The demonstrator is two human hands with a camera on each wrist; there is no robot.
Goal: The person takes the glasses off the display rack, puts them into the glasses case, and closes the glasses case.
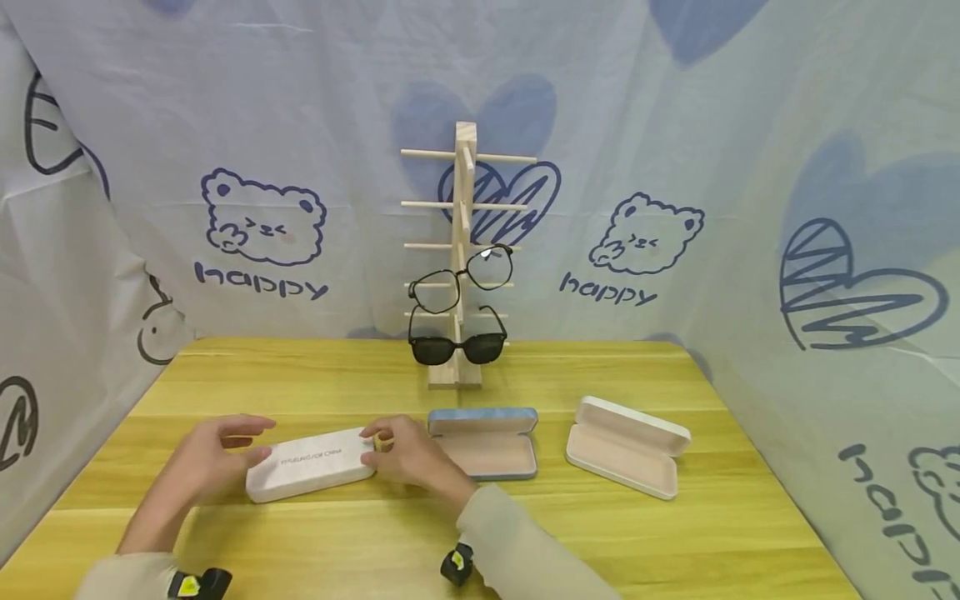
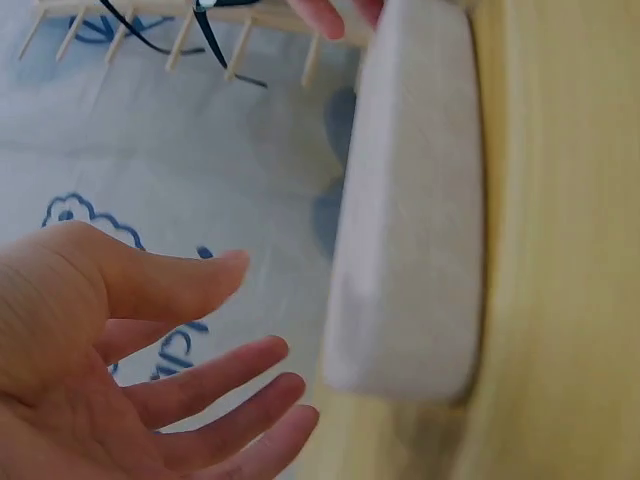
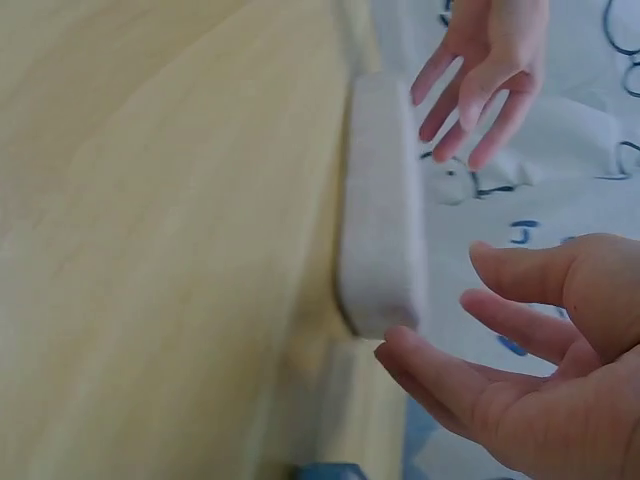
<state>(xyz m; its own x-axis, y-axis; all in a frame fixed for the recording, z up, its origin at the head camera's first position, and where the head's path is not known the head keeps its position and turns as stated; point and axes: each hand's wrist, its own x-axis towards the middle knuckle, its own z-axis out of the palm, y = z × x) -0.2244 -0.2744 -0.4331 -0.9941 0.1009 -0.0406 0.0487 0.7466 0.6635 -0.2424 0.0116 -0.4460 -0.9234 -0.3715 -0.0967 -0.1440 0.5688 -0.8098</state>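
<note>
A closed white glasses case [image 1: 311, 463] with small lettering on its lid lies at a slant on the wooden table. Beside its left end is my left hand [image 1: 213, 457]; the left wrist view shows those fingers spread, with a gap between them and the case. At the other end, my right hand [image 1: 408, 454] has a fingertip at or very near the case's corner, its thumb held apart in the right wrist view. Right of that hand, a blue glasses case [image 1: 487, 454] stands open, showing a pale lining. Farther right is an open white glasses case [image 1: 626, 450].
Behind the cases stands a wooden display rack [image 1: 466, 137] with several pegs. It carries clear-lens glasses [image 1: 437, 290], tilted, above black sunglasses [image 1: 459, 348]. A printed cloth [image 1: 360, 125] hangs around the back and sides of the table [image 1: 375, 542].
</note>
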